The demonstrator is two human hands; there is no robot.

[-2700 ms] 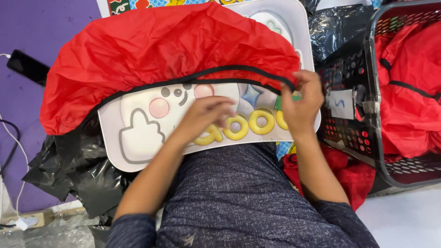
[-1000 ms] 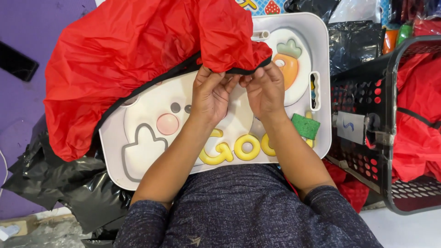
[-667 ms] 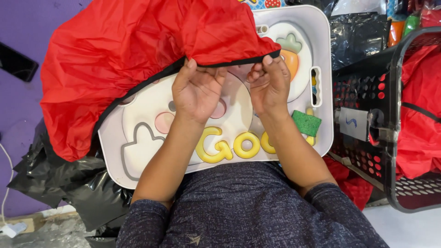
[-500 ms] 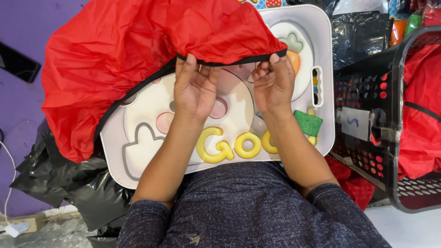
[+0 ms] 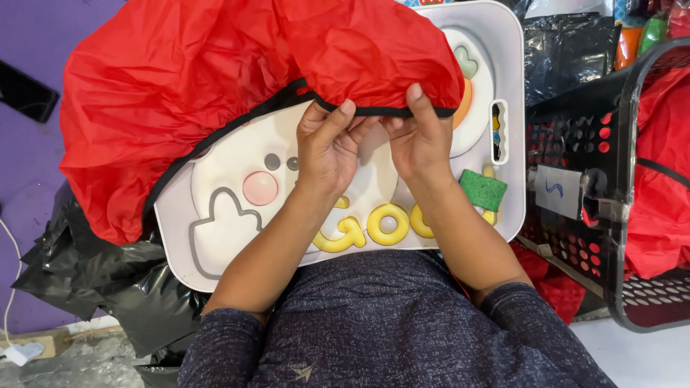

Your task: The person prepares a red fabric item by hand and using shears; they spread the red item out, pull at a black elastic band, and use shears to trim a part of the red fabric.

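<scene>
1. Both hands pinch the black hem of the red cover. The left hand and right hand sit close together, fingers closed on the edge, thumbs out of sight beneath it.
2. Judged from the grip, the hem is held taut so that the fabric rides over the white tray rather than bunching.
3. The cover spreads up and to the left of the pinch, draping the tray's far half.
4. The tray lies under the wrists. A black crate stands to the right of the grip, and black plastic lies lower left.
</scene>
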